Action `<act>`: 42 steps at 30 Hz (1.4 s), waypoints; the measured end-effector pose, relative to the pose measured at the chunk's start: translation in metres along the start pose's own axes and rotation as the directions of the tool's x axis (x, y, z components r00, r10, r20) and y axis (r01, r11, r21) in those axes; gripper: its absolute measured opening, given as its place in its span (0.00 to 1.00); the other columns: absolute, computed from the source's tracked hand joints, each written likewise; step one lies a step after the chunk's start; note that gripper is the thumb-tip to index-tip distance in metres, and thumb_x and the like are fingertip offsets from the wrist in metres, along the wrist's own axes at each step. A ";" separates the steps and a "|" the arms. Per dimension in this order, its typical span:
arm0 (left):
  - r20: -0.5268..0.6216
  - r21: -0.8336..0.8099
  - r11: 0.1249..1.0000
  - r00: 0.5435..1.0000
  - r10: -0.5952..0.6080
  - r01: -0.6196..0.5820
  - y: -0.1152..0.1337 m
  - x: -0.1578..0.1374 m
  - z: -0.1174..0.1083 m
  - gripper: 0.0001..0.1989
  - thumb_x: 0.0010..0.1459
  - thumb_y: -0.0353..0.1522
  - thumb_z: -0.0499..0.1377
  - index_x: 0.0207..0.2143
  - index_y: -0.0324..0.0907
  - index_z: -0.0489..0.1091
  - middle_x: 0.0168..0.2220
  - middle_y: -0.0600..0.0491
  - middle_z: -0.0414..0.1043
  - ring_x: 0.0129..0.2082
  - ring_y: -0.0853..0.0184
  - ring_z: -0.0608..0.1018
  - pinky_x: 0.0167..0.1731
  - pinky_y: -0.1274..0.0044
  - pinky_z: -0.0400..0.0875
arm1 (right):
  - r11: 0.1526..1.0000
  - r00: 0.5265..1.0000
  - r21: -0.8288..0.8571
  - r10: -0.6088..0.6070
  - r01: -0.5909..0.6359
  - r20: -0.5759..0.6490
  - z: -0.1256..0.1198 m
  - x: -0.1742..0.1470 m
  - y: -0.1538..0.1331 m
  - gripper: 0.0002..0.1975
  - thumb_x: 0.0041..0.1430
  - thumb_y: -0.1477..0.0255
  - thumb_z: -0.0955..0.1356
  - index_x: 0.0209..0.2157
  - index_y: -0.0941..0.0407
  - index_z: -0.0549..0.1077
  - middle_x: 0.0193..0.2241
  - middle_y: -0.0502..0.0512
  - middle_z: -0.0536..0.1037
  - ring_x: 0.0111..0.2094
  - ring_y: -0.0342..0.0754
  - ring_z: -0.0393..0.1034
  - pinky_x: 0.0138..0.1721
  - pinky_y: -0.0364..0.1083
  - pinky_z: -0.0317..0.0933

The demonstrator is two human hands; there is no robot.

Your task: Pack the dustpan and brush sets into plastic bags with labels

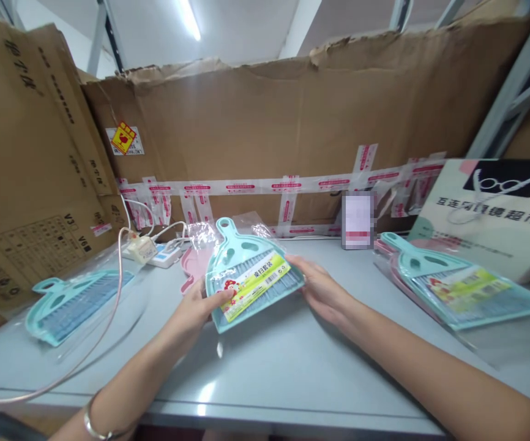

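Note:
Between my two hands is a light blue dustpan and brush set (242, 254) with a yellow-green label, tilted up above the table. My left hand (201, 303) grips its lower left edge, thumb over the front. At its right edge, my right hand (317, 285) holds on with the fingers partly hidden behind. Behind the set, a pink dustpan (193, 263) shows in part. To the right lie bagged sets, a blue dustpan (412, 260) on top of a pink one. Another blue dustpan with a brush (58, 306) lies in clear plastic at the left.
A pink cable (119, 288) loops over the left of the grey table (292, 373) to a plug and power strip (164, 254). A phone (357, 220) stands against the cardboard wall (256, 122). A printed paper bag (485, 214) stands at the right, a large carton (26, 153) at the left.

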State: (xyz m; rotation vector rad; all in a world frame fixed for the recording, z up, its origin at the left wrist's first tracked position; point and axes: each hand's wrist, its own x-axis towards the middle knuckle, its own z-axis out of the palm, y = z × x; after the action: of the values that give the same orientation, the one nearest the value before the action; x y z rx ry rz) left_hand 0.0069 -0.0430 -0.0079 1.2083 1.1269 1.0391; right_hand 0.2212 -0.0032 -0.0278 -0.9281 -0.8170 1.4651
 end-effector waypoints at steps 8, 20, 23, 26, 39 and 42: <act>-0.043 0.003 0.997 0.997 -0.072 0.072 0.001 0.002 0.002 0.18 0.45 0.37 0.64 0.39 0.41 0.68 0.34 0.52 0.77 0.33 0.64 0.78 0.28 0.79 0.71 | 0.974 0.958 -0.123 0.214 -0.193 0.193 0.008 -0.009 -0.005 0.12 0.45 0.75 0.71 0.35 0.61 0.72 0.27 0.56 0.79 0.24 0.43 0.73 0.29 0.41 0.67; 0.127 -0.103 0.995 0.992 0.001 0.012 0.004 -0.002 -0.006 0.24 0.44 0.30 0.66 0.46 0.42 0.66 0.48 0.48 0.71 0.46 0.63 0.74 0.41 0.78 0.72 | 0.943 0.931 -0.102 0.330 -0.317 0.155 0.004 -0.007 -0.001 0.11 0.52 0.73 0.68 0.38 0.62 0.72 0.32 0.58 0.79 0.30 0.43 0.74 0.30 0.42 0.70; 0.129 -0.132 0.991 0.991 0.025 -0.008 0.002 0.000 -0.012 0.22 0.44 0.29 0.66 0.44 0.40 0.68 0.46 0.48 0.73 0.44 0.64 0.75 0.40 0.80 0.71 | 0.947 0.901 -0.088 0.320 -0.308 0.294 0.000 -0.007 -0.007 0.13 0.50 0.76 0.69 0.40 0.62 0.71 0.37 0.59 0.78 0.36 0.44 0.73 0.38 0.43 0.69; 0.059 -0.158 0.987 0.997 0.049 -0.039 0.003 0.002 -0.014 0.19 0.44 0.29 0.66 0.41 0.39 0.70 0.43 0.49 0.75 0.42 0.65 0.76 0.38 0.82 0.72 | 0.975 0.865 -0.070 0.218 -0.209 0.453 0.000 -0.010 -0.015 0.18 0.45 0.81 0.70 0.41 0.60 0.71 0.40 0.57 0.77 0.39 0.44 0.72 0.43 0.42 0.67; -0.046 0.076 0.991 0.992 0.117 -0.113 -0.002 0.001 -0.003 0.28 0.46 0.44 0.62 0.47 0.40 0.65 0.47 0.43 0.71 0.44 0.58 0.75 0.39 0.70 0.73 | 0.992 0.991 -0.023 0.126 -0.125 0.048 0.014 -0.014 -0.004 0.10 0.53 0.75 0.67 0.20 0.62 0.70 0.15 0.53 0.74 0.15 0.37 0.67 0.17 0.34 0.63; -0.026 0.241 0.933 0.960 0.280 -0.266 -0.005 0.001 -0.001 0.45 0.36 0.38 0.68 0.57 0.45 0.52 0.55 0.42 0.61 0.52 0.54 0.68 0.49 0.64 0.65 | 0.995 0.993 -0.007 0.102 -0.101 0.059 0.011 -0.013 -0.004 0.08 0.50 0.75 0.68 0.20 0.61 0.69 0.14 0.51 0.74 0.14 0.37 0.65 0.16 0.35 0.60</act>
State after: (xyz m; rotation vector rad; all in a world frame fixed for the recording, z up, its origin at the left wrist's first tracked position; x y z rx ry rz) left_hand 0.0056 -0.0427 -0.0129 1.5665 1.1757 1.1806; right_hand 0.2133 -0.0150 -0.0178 -0.9445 -0.8272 1.5862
